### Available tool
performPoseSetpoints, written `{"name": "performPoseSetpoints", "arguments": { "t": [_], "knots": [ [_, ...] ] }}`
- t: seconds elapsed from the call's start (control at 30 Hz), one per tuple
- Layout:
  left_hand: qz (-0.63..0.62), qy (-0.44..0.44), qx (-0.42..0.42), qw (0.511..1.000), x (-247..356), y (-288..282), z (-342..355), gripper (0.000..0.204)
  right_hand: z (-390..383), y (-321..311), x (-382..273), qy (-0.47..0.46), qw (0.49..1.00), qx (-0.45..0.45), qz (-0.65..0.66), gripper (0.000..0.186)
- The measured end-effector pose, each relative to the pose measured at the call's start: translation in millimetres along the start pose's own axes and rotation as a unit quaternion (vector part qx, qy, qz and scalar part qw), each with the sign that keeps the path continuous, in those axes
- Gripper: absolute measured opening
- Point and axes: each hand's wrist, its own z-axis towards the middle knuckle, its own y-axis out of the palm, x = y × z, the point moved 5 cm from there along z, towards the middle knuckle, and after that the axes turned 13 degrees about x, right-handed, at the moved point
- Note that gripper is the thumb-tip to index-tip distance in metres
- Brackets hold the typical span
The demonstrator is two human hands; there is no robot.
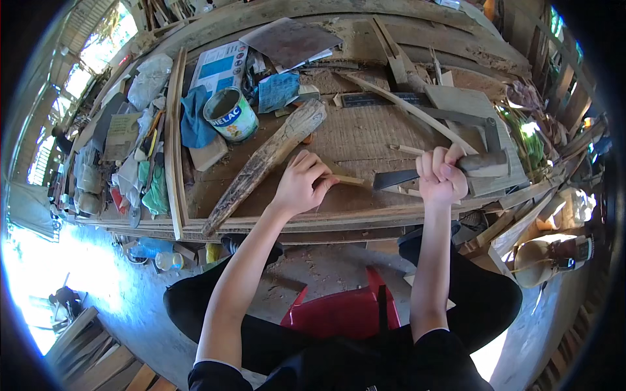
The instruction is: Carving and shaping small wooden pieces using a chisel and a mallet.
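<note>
My left hand [301,181] pinches a thin strip of wood [351,180] between thumb and fingers, its free end pointing right. My right hand [442,174] is closed around a chisel [395,178] with a broad dark blade and a thick wooden handle [484,164]. The blade points left, its edge close to the strip's free end; whether they touch I cannot tell. Under both hands lies the worn wooden workbench [365,133]. A rough, weathered length of wood [264,166] lies slantwise just left of my left hand.
An open paint can [231,115] and a blue cloth [197,117] stand left of the rough wood. A metal square [490,133] and a long thin stick [411,107] lie beyond my right hand. Bags and tools [140,150] crowd the left side. A red plastic stool [345,309] shows below.
</note>
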Motion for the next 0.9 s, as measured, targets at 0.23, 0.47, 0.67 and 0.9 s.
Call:
{"name": "performPoseSetpoints", "arguments": {
  "t": [0.23,0.47,0.67,0.9],
  "knots": [
    [0.001,0.014,0.002,1.0,2.7,-0.2,4.2,0.017,-16.9,-22.9,-10.0,0.002,0.999,0.051,0.002,0.022],
    [0.016,0.01,-0.002,1.0,-0.2,3.5,1.3,0.02,-23.7,-31.6,-7.9,-0.025,0.997,0.07,0.034,0.022],
    [0.016,0.003,-0.013,1.0,0.0,3.6,1.5,0.02,-27.3,-44.0,-3.9,-0.046,0.986,0.133,0.089,0.023],
    [0.013,-0.004,-0.02,1.0,-0.4,4.7,1.4,0.02,-26.8,-51.9,-1.1,-0.047,0.981,0.152,0.109,0.024]
  ]
}}
